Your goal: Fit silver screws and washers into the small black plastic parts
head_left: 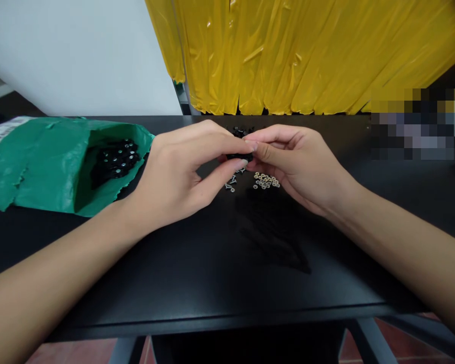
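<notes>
Over the middle of the table, my left hand (185, 169) pinches a small black part (235, 156) between thumb and fingers. My right hand (293, 151) meets it there, fingertips pressed together at the part's right end; whatever lies between them is hidden. Below the hands on the table are several small metal screws (232, 181) and a cluster of flat washers or nuts (266, 180). Just behind the fingers, more small black pieces (242, 132) lie in a loose pile, partly covered by my hands.
A torn green plastic bag (49, 167) lies on its side at the left, its mouth showing many black parts with metal centres (117, 157). The black table (197, 273) ends at a front edge near me. Yellow plastic strips (288, 55) and a white panel (91, 55) stand behind.
</notes>
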The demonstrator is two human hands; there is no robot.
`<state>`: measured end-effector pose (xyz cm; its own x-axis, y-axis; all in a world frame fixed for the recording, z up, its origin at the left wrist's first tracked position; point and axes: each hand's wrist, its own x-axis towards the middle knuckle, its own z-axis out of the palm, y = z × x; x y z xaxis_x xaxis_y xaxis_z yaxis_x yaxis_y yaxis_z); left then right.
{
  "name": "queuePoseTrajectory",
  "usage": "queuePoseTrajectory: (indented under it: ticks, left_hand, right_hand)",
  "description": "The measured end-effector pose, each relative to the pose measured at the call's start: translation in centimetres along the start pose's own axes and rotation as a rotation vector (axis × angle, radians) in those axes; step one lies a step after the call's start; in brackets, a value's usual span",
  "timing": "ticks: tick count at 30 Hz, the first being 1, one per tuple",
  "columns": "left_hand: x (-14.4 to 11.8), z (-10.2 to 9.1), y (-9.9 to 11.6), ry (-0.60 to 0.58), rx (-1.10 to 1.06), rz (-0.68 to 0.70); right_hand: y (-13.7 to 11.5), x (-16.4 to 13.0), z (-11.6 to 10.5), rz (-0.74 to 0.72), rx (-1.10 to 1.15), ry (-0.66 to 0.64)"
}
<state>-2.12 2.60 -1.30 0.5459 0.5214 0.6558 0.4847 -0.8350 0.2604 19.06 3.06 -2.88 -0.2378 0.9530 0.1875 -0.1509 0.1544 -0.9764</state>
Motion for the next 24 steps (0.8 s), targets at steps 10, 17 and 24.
queuePoseTrajectory:
  ticks: [10, 17, 24]
  left_hand:
    - [0.1, 0.0, 0.1, 0.015, 0.141, 0.007]
    - [0.1, 0.1, -0.3, 0.043, 0.143, -0.012]
    - [0.0, 0.2, -0.5, 0.039, 0.15, -0.016]
  right_hand:
    - [-0.3, -0.5, 0.9, 0.138, 0.143, -0.042]
    - [-0.5, -0.4, 0.5, 0.077, 0.056, -0.063]
    - [-0.6, -0.1, -0.5, 0.07, 0.027, -0.139]
